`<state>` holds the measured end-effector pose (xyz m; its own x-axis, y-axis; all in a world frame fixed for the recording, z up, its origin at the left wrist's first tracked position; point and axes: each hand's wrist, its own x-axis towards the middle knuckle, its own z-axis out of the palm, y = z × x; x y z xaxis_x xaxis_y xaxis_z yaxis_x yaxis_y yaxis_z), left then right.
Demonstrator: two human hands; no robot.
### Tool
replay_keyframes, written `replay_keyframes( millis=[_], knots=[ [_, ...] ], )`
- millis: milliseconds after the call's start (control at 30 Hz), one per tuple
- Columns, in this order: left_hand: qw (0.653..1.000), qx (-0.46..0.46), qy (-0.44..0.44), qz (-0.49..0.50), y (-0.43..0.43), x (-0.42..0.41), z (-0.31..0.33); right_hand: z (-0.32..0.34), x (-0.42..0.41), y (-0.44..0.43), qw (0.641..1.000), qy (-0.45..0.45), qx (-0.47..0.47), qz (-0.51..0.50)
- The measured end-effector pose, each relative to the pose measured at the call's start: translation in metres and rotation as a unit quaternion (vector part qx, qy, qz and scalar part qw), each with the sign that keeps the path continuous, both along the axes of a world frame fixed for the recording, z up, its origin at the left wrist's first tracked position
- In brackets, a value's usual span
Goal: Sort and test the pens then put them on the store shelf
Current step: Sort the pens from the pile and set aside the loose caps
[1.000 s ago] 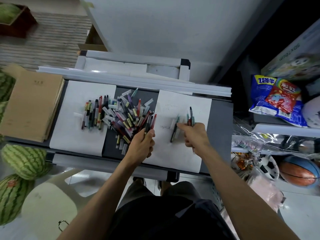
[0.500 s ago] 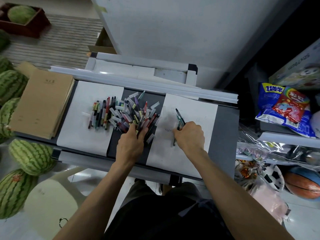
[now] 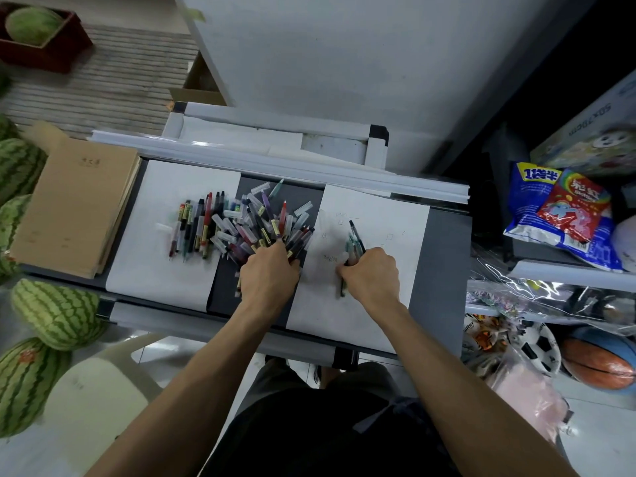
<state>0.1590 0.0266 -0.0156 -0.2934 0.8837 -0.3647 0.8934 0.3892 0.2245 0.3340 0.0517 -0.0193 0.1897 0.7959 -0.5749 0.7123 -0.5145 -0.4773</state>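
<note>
Blue bag [image 3: 526, 201]: "1袋半"
Red packet [image 3: 574, 210]: "Skittles"
Right hand [image 3: 373, 275]: fingers clamp green pens [image 3: 353, 237]
Left hand [image 3: 268, 278]: fingers in pen pile [image 3: 254, 218], grip unclear

Jumbled pen pile [image 3: 261, 222] lies centre, tidy pen row [image 3: 192, 228] left, small pen bunch [image 3: 352, 239] right.

Dim, flat light; wide-angle edge warp, slight motion blur.

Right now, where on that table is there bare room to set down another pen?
Free: the left sheet, between sorted row and brown notebooks; the far-right corner of the right sheet; the grey strip beyond it. Crowded: the pen pile under the left hand, and the bunch the right hand grips.
</note>
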Motion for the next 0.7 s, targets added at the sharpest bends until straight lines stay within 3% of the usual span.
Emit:
replay_keyframes(
  millis=[333, 567, 700],
  knots=[
    [1.000, -0.012, -0.009, -0.021, 0.004, 0.007, 0.001, 0.003, 0.007, 0.001, 0.988, 0.126, 0.028, -0.087],
    [0.999, -0.016, 0.010, -0.044, 0.007, 0.012, 0.003, 0.006, 0.004, 0.001, 0.936, 0.305, -0.025, -0.171],
    [0.998, -0.035, 0.010, -0.056, 0.005, 0.010, 0.001, 0.004, 0.001, -0.001, 0.924, 0.339, -0.037, -0.172]
  ],
)
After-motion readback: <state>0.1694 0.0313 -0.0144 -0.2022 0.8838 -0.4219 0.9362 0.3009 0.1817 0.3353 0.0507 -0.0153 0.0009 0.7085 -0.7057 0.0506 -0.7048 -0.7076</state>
